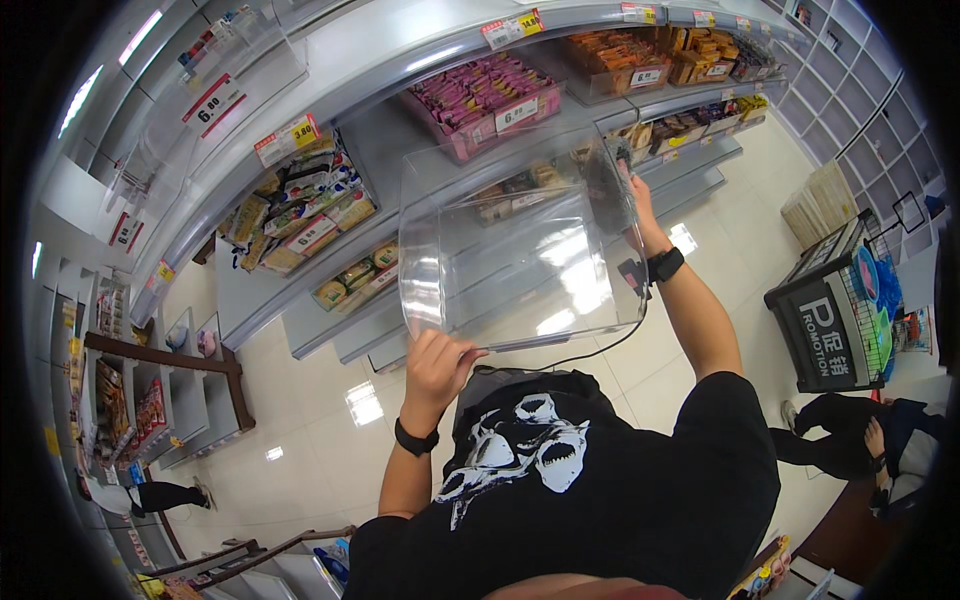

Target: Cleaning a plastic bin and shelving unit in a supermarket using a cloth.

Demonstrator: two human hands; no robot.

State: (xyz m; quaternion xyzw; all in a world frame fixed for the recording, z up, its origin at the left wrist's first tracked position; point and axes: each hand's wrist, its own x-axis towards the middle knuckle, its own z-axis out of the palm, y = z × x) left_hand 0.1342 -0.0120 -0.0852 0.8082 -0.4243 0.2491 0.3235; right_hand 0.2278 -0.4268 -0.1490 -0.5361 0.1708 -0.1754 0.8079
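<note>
A clear plastic bin [517, 262] is held up before my chest, tilted, and the shelves show through its walls. My left hand [439, 367] grips its near left corner, thumb and fingers pinching the rim. On the far right side, my right hand [641, 210] holds a grey fluffy cloth or duster [611, 184] against the bin's side wall. Part of the right hand's fingers is hidden behind the cloth and plastic. Both wrists wear black bands, and a dark cable runs near the bin's lower right edge.
Shelving ahead carries a box of pink-wrapped snacks [487, 97], orange-wrapped snacks [619, 60] and a bin of assorted packets [300, 202]. To the right stand a black promotion bin [821, 315] and a person [862, 442]. Another person [150, 496] is at far left, near lower shelves [180, 397].
</note>
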